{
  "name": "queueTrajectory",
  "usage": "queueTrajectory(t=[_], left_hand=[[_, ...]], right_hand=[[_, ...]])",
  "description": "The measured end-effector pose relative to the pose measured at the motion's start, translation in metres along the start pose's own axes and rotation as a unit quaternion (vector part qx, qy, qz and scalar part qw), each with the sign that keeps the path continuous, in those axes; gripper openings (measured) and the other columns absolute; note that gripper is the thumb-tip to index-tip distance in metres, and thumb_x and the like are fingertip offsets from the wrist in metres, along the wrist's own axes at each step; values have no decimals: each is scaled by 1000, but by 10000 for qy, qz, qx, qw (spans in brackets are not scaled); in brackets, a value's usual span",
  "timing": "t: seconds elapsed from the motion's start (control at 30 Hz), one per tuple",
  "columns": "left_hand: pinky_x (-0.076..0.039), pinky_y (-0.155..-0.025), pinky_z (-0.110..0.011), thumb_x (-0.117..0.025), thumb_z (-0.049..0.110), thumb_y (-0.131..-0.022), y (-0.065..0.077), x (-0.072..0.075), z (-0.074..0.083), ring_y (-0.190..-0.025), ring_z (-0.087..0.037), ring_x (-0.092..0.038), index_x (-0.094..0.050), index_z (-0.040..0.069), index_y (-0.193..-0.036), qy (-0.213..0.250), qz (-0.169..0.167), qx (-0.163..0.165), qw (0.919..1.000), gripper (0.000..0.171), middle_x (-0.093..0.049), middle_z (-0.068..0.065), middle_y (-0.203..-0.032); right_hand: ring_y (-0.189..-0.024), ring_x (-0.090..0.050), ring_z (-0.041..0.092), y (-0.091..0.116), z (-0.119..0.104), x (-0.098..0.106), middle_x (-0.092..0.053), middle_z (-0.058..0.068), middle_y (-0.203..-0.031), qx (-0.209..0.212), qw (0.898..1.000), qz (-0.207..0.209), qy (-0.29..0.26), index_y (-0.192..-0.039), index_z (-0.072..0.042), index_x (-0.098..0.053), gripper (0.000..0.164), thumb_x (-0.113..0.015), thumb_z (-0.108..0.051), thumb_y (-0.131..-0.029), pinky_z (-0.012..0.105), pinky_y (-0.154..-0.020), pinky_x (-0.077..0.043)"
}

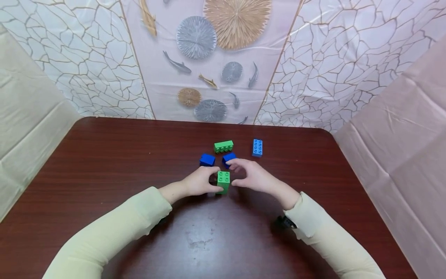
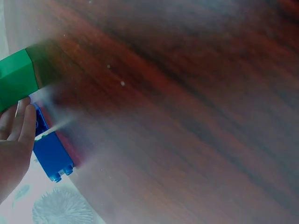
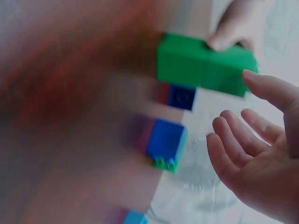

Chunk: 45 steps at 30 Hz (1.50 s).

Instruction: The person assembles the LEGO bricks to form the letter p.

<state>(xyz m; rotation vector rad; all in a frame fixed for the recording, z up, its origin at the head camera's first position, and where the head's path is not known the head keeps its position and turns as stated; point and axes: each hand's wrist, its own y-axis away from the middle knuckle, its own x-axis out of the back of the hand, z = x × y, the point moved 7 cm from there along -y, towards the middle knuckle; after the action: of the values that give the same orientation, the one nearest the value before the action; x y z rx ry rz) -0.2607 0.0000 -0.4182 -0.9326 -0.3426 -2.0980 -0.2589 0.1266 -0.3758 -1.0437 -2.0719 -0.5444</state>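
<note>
A tall green toy brick block (image 1: 223, 182), with studs on top and a seam across its side, stands upright in the middle of the table. My left hand (image 1: 202, 181) holds it from the left between thumb and fingers; in the left wrist view its fingers lie along the green side (image 2: 17, 79). To the right, my right hand (image 1: 256, 176) has its fingers spread and loosely bent, with nothing in them. Its thumb (image 3: 268, 88) overlaps the block's upper end in the right wrist view. A dark blue brick (image 1: 229, 158) lies just beyond the right fingertips.
Another dark blue brick (image 1: 207, 159) lies behind the left hand. Farther back are a green brick (image 1: 223, 147) on its side, studs facing me, and a lighter blue brick (image 1: 257, 148), studs up. Patterned cloth (image 1: 209, 77) hangs behind the dark wooden table (image 1: 104, 162).
</note>
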Motion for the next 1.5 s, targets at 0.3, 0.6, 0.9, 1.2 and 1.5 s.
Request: queueTrajectory(t=[0.3,0.6,0.9,1.2,1.5], left_hand=[[-38,-64,-21,-74,25,-79,-2,2,-1,-69,-9,-46,-51,12,-86,-68,-103,131,9998,28,-52,4,-75],[-37,-63,-21,-74,26,-80,-1,-2,-2,-69,-9,-45,-49,12,-85,3,-184,182,9997,29,-53,1,-75],[-38,-64,-21,-74,24,-79,0,0,1,-70,-9,-45,-49,11,-84,44,-131,145,9998,29,-52,1,-75],[-38,-64,-21,-74,24,-79,-1,0,0,-71,-10,-46,-50,12,-86,28,-149,196,9997,28,-53,1,-76],[-41,-67,-21,-74,24,-79,-1,0,-2,-73,-10,-49,-51,12,-87,50,-164,248,9995,27,-55,2,-78]], right_hand=[[-105,-58,30,-10,44,46,-61,19,-117,-1100,9877,1033,-413,-126,-5,-54,47,-68,-23,-85,43,-88,-49],[-114,-52,34,-17,97,72,-56,22,-123,-2181,9529,1978,-725,-130,-1,-48,53,-63,-31,-89,45,-93,-47],[-115,-49,34,-24,129,72,-50,23,-129,-2810,9248,2425,-840,-137,0,-40,64,-62,-36,-88,45,-97,-45],[-119,-47,35,-30,143,53,-45,24,-136,-3178,9240,2028,-638,-138,3,-36,70,-64,-37,-87,45,-103,-40],[-114,-47,36,-37,143,46,-46,26,-134,-3103,9337,1784,-56,-138,6,-36,60,-59,-18,-88,47,-102,-40]])
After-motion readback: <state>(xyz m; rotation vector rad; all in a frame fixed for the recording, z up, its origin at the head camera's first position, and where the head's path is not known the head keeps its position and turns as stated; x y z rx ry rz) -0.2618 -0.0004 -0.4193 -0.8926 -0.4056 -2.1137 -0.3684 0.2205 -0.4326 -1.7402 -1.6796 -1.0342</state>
